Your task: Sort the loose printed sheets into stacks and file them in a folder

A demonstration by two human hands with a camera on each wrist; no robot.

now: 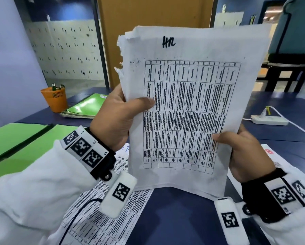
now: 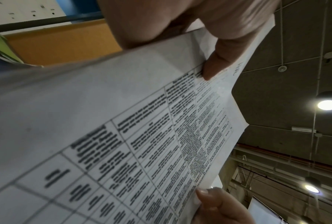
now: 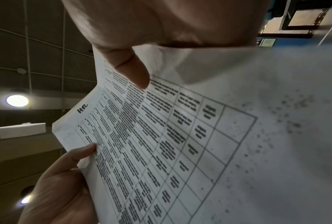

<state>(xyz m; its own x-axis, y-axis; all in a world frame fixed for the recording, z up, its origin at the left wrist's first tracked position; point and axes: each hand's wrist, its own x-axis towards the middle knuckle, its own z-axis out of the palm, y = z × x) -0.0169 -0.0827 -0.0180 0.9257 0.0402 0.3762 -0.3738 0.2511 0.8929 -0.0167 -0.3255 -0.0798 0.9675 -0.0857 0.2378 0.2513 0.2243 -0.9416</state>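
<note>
Holding the sheaf of printed sheets [image 1: 188, 106] upright, left grip [image 1: 116, 117] pinching at nine o'clock, right grip [image 1: 245, 152] at four, I judge it needs stacking on the desk [image 1: 174, 218] next.

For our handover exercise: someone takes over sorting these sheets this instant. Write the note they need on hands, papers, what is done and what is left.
Left hand grips the left edge of the raised stack of printed sheets; right hand pinches its lower right edge.
Top sheet is a table marked "Hn".
Printed sheets on the table lie below, more at the right.
Open green folder lies at left, with no sheets on the part that shows.
Done: one stack gathered.
Left: sorting the rest, filing.
</note>
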